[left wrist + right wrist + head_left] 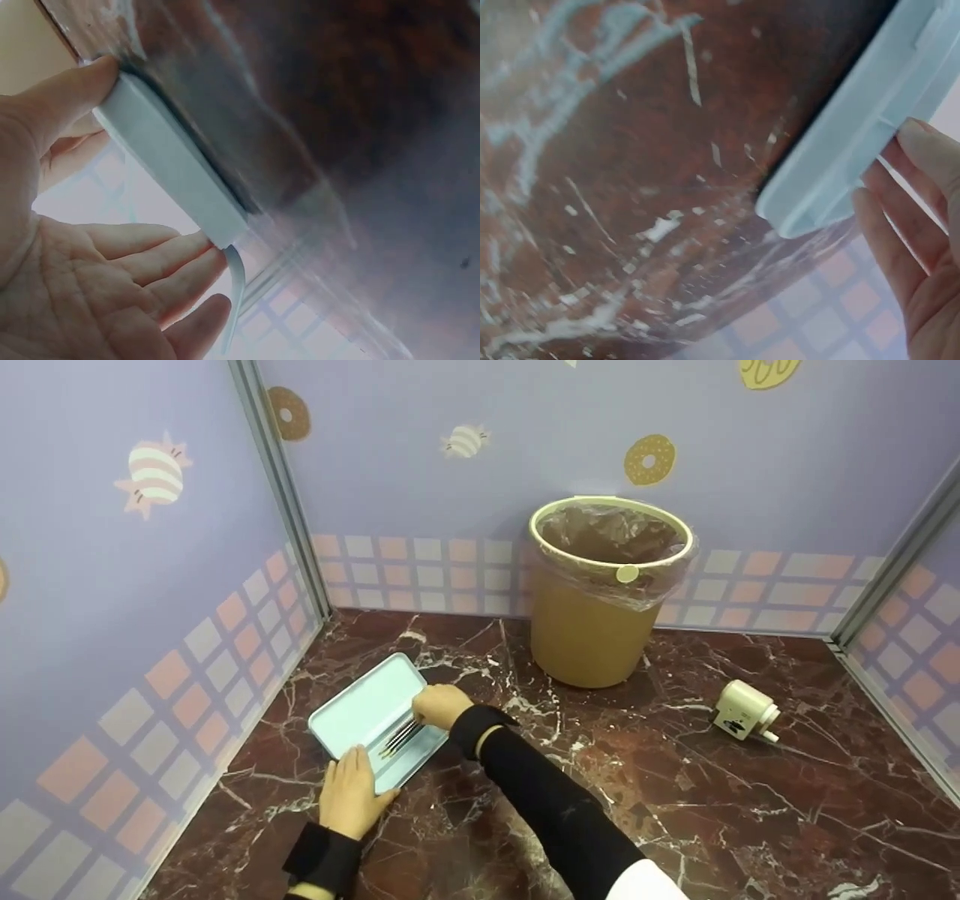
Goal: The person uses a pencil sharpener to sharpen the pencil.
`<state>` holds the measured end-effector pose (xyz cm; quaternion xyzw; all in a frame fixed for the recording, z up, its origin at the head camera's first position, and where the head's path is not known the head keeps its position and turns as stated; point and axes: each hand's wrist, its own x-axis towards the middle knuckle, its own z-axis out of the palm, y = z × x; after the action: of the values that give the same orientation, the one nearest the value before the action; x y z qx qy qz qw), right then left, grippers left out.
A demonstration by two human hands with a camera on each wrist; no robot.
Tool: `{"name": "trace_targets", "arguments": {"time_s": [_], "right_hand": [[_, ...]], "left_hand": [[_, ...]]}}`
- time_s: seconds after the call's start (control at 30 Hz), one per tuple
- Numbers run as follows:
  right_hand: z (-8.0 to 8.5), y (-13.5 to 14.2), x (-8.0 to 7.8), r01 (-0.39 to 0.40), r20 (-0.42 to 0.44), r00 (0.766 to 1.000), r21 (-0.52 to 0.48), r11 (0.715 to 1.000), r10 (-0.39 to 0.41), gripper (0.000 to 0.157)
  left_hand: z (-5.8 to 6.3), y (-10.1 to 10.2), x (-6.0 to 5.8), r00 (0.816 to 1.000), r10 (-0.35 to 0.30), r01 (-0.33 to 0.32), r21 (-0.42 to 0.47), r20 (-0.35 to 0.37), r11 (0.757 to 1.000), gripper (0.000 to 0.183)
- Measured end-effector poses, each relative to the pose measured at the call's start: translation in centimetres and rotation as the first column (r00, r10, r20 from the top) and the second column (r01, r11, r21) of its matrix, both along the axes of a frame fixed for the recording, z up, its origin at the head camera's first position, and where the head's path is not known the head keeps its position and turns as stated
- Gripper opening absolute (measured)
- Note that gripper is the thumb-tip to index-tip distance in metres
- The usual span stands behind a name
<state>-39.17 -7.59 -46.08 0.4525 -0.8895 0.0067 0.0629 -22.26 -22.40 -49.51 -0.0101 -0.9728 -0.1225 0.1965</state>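
Note:
A light blue pencil case (pixel 370 705) lies open on the marbled surface, its lid folded back to the far left. Several dark pencils (pixel 401 737) with yellowish tips lie side by side in it. My left hand (pixel 349 795) holds the case's near left end, thumb at one corner and fingers at the other; in the left wrist view that end wall (pixel 169 157) sits between them. My right hand (pixel 442 706) reaches over the far right end, fingers bent at the pencils' back ends. In the right wrist view its fingertips (pixel 913 133) touch the case's inside; whether they pinch a pencil is hidden.
A tan waste bin (pixel 592 630) with a clear liner stands behind, near the back wall. To the right sits a cream pencil sharpener (pixel 742 709) with a crank. Patterned walls enclose the left, back and right sides.

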Motion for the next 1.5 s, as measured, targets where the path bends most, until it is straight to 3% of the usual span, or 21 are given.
{"name": "trace_targets", "arguments": {"time_s": [0.27, 0.43, 0.53, 0.67, 1.17, 1.5], "right_hand": [[0.3, -1.1, 0.9, 0.006, -0.066, 0.998, 0.12, 0.993, 0.001, 0.038], [-0.1, -1.3, 0.8, -0.014, -0.19, 0.981, 0.152, 0.988, 0.043, 0.028], [-0.2, -1.3, 1.0, -0.021, -0.273, 0.959, 0.177, 0.984, 0.07, 0.02], [0.0, -1.5, 1.5, -0.021, -0.351, 0.93, 0.24, 0.971, 0.107, 0.02], [-0.1, -1.6, 1.3, -0.025, -0.37, 0.916, 0.329, 0.944, 0.153, 0.025], [-1.4, -1.1, 0.4, -0.127, -0.433, 0.868, 0.277, 0.952, 0.242, 0.02]], "left_hand": [[-0.2, -0.2, 0.4, 1.0, -0.016, 0.016, -0.003, 0.017, 1.0, 0.09], [0.2, -0.2, 0.2, 0.999, -0.022, 0.022, -0.009, 0.026, 1.0, 0.093], [0.3, -0.2, 0.2, 0.999, -0.023, 0.023, 0.005, 0.041, 1.0, 0.092], [0.4, -0.3, 0.3, 0.998, -0.018, 0.017, 0.024, 0.056, 1.0, 0.091], [0.3, -0.3, 0.3, 0.998, -0.022, 0.021, 0.019, 0.061, 1.0, 0.093], [0.1, -0.2, 0.3, 0.999, -0.032, 0.031, 0.021, 0.037, 0.999, 0.093]]}}
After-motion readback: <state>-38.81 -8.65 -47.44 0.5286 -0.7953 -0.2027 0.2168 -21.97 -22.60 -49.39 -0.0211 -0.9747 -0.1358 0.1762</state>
